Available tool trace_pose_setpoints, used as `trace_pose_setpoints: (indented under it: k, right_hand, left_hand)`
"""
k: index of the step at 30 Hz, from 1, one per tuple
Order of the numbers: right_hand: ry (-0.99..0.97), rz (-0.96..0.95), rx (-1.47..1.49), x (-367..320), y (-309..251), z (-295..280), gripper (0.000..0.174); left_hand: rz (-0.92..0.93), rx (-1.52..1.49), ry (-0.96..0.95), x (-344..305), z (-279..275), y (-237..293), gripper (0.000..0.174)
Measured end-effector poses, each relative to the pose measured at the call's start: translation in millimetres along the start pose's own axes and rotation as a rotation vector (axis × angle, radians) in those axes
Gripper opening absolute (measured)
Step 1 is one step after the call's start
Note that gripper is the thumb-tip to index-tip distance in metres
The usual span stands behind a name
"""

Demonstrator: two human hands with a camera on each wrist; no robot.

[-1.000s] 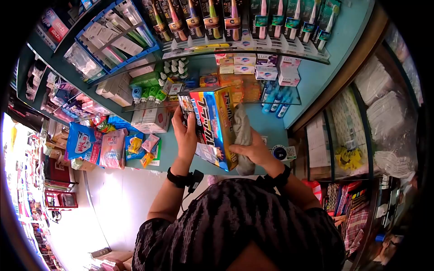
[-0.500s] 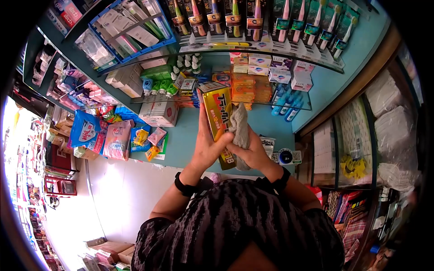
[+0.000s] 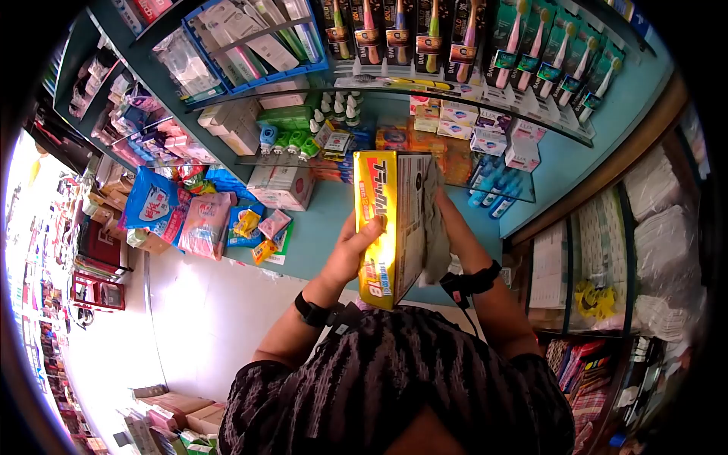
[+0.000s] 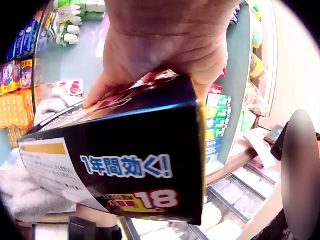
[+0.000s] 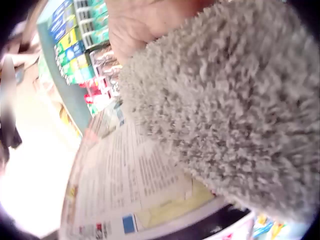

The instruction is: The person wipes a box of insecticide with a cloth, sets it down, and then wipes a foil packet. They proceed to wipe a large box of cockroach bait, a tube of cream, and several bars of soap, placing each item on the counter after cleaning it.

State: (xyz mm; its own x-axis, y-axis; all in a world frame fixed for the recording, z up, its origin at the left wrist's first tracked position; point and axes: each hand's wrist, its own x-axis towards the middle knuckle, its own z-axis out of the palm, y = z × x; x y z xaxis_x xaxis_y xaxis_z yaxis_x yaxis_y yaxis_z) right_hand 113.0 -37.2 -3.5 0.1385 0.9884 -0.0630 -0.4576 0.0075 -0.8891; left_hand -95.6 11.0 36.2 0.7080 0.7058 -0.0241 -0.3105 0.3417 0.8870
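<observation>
A yellow and black box [image 3: 371,262] stands upright between the two hands in the head view. My left hand [image 3: 350,254] grips it from the left, thumb across the yellow side; in the left wrist view the hand [image 4: 167,47] lies over the box [image 4: 125,165], whose black end shows an "18". Against the box's text-covered side is a grey fluffy cloth [image 3: 436,235], held by my right hand [image 3: 459,227]. The cloth [image 5: 230,105] fills much of the right wrist view and hides the fingers of that hand [image 5: 145,25] beside the box [image 5: 120,175].
Behind the hands, a glass shelf holds soap boxes [image 3: 459,121] and blue bottles [image 3: 493,189], with packaged toothbrushes [image 3: 432,38] above. Bagged goods [image 3: 205,224] and a white carton [image 3: 280,186] sit on the blue counter [image 3: 326,205] at left. Shelves of wrapped stock [image 3: 652,205] line the right.
The box has turned, so its yellow side and the text-covered side beside it now face up. The cloth and right hand have shifted right, along the box's other side.
</observation>
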Motion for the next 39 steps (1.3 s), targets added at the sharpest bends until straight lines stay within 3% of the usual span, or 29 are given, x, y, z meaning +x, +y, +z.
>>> trace_pose_setpoints:
  k: [1, 3, 6, 9, 10, 13, 14, 17, 19, 21, 23, 24, 28, 31, 37, 39]
  right_hand:
    - [-0.071, 0.020, 0.158, -6.3, -5.7, 5.2, 0.068]
    - [-0.046, 0.017, 0.146, -9.5, -6.2, 1.9, 0.062]
    - [-0.041, -0.046, 0.121, -12.3, -7.2, 6.8, 0.055]
    - [0.034, -0.138, 0.005, -8.5, -8.9, 3.2, 0.051]
    - [0.074, -0.183, -0.073, -11.4, -12.0, 5.3, 0.050]
    - [0.106, -0.255, -0.198, -20.3, -19.5, 13.0, 0.048]
    - [0.099, -0.268, -0.221, -21.8, -19.9, 15.2, 0.047]
    - [-0.001, -0.084, 0.026, -25.0, -14.1, -12.9, 0.049]
    - [-0.027, -0.074, 0.065, -25.7, -11.9, -22.5, 0.045]
    - [0.100, -0.001, 0.227, -36.1, -16.8, -8.0, 0.045]
    - [0.088, 0.056, 0.289, -38.1, -10.7, -7.3, 0.045]
    - [0.061, 0.083, 0.304, -39.1, -6.1, -10.4, 0.045]
    - [-0.006, 0.199, 0.316, -35.7, 13.5, -12.3, 0.045]
    - [-0.029, 0.269, 0.284, -39.0, 25.0, -13.1, 0.046]
    - [-0.038, 0.377, 0.219, -45.0, 46.4, -19.4, 0.046]
    - [-0.037, 0.364, 0.109, -44.4, 49.9, -23.7, 0.046]
  left_hand:
    - [-0.048, -0.032, -0.021, 2.0, -9.7, 0.1, 0.046]
    - [-0.031, -0.138, -0.094, 4.1, -22.9, 1.0, 0.057]
    - [-0.038, -0.167, -0.042, 9.2, -34.2, -4.2, 0.059]
    - [0.209, 0.175, 0.135, 16.4, -22.2, 8.4, 0.056]
    - [0.142, 0.351, 0.123, 10.7, -24.1, 21.6, 0.057]
    - [0.343, 0.566, 0.081, 5.7, -14.0, 7.9, 0.058]
    - [0.457, 0.729, 0.163, 10.7, -17.0, -6.1, 0.058]
    - [0.280, 0.342, 0.165, 13.6, -24.5, -2.6, 0.058]
    - [0.174, 0.306, 0.179, 14.1, -26.3, 2.9, 0.051]
    - [0.012, 0.233, 0.183, 16.5, -33.9, -0.7, 0.050]
    - [-0.016, 0.175, 0.109, 17.2, -28.5, -18.9, 0.051]
    - [0.071, 0.021, 0.163, 20.2, -23.3, -33.1, 0.053]
    - [-0.029, -0.068, 0.167, 18.5, -7.9, -15.8, 0.055]
    - [0.072, -0.079, 0.238, 31.2, -17.9, -24.4, 0.053]
    - [0.275, 0.142, 0.397, 30.5, -39.6, -21.3, 0.038]
    - [0.171, 0.217, 0.438, 23.8, -56.0, -15.3, 0.035]
